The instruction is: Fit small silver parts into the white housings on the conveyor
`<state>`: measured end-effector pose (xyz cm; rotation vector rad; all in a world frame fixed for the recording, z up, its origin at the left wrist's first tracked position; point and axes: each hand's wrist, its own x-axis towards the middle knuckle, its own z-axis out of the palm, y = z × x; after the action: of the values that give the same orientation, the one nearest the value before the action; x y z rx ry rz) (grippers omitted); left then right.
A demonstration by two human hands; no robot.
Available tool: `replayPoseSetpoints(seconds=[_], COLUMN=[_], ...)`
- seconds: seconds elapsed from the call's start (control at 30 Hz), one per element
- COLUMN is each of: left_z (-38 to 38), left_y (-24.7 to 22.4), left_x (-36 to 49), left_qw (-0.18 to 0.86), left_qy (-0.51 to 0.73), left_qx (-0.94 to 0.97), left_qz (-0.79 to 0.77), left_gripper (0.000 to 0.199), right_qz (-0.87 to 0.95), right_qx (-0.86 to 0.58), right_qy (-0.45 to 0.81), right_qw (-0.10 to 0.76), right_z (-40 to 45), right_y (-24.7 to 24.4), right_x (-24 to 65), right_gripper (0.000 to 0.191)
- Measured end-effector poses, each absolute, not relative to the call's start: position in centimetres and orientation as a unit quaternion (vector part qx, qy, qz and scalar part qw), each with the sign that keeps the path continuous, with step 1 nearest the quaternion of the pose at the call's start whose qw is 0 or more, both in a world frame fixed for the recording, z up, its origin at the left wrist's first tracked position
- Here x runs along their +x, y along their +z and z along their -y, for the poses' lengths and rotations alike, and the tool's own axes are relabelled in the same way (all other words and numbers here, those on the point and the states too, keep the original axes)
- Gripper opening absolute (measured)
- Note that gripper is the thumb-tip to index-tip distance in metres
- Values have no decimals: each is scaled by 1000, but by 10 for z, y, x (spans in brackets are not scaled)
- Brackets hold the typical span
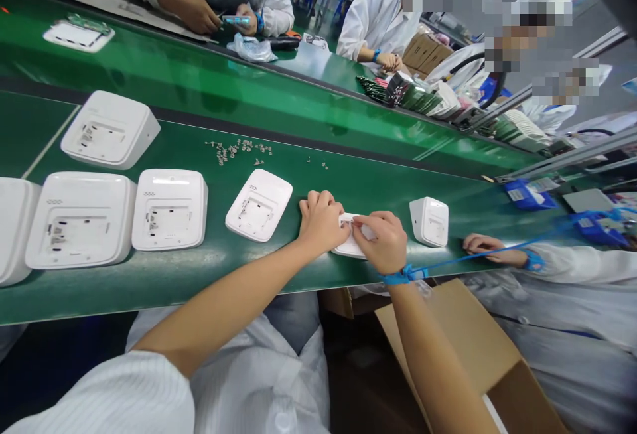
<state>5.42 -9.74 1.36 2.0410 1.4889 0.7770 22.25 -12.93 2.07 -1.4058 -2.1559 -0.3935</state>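
Note:
My left hand and my right hand are both closed on a white plastic housing lying on the green belt, and they hide most of it. A blue wrist strap circles my right wrist. To the left lie more white housings, back side up: one close to my left hand, then another and a larger-looking one. Another white housing stands just right of my hands.
A scatter of small screws lies on the belt beyond the housings. A neighbour's hand rests on the belt edge at right. An open cardboard box sits below the belt. Other people work across the line.

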Motion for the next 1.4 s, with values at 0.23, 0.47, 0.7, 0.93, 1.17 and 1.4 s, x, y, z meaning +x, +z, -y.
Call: replayPoseSetpoints(seconds=[0.23,0.47,0.7,0.93,1.17,1.4], left_z=[99,99,99,101,101,102], left_y=[16,15,13,13,14,16], left_x=[54,57,54,52,53,53], left_qw=[250,236,224,226,206,187], left_qy=[260,272,281,275,273,265], left_qx=[755,750,755,767,777,796], left_qz=[-548,-555,-549,-534,-529,-512], left_gripper=[15,14,12,16,15,11], right_qz=[803,849,852,791,779,779], right_qx=[-523,-465,-466,-532,-561,-560], right_qy=[-135,-127,-113,-159,-156,-156], right_qw=[252,215,209,257,233,234], right_z=[130,130,129,130,131,132], right_y=[21,31,31,27,31,30], right_x=[221,219,219,215,211,212], right_gripper=[14,20,21,17,26,24])
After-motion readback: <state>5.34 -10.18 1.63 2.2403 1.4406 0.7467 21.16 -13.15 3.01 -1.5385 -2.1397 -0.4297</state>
